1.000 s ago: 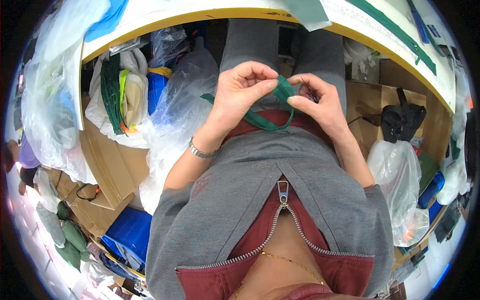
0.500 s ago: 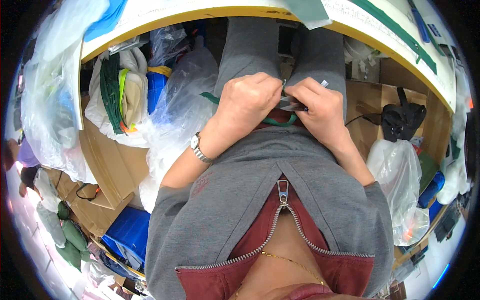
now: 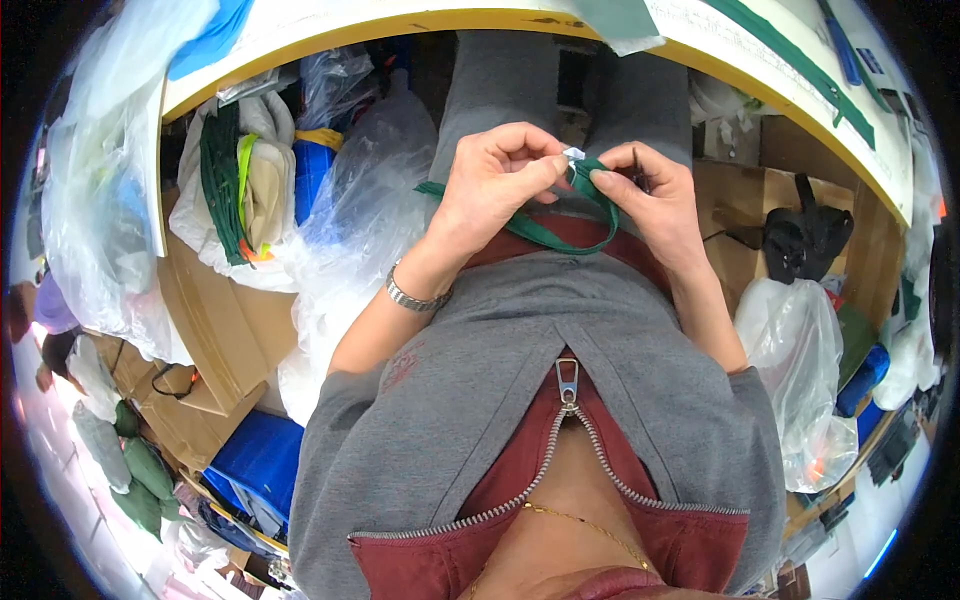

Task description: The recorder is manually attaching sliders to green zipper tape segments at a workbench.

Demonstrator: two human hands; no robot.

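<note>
A narrow green fabric strip [image 3: 555,240] hangs in a loop between my hands, above my lap. My right hand [image 3: 650,195] pinches it near one end between thumb and forefinger. Tucked in the same hand is a thin dark object [image 3: 639,172], too small to name. My left hand [image 3: 505,180] has thumb and forefinger closed at a small white piece [image 3: 574,154] beside that end of the strip. The strip's other end [image 3: 430,188] sticks out past my left hand.
A white table with a yellow edge [image 3: 350,48] curves in front of me, with another green strip [image 3: 780,60] on it. Clear plastic bags [image 3: 365,190], cardboard [image 3: 215,330] and a blue bin [image 3: 255,465] lie left. A black strap bundle [image 3: 808,235] and plastic bag [image 3: 790,370] are right.
My hands have turned and lifted the strip's end, so the white piece shows between them. The green loop hangs larger and more open, and my left wrist has rotated.
</note>
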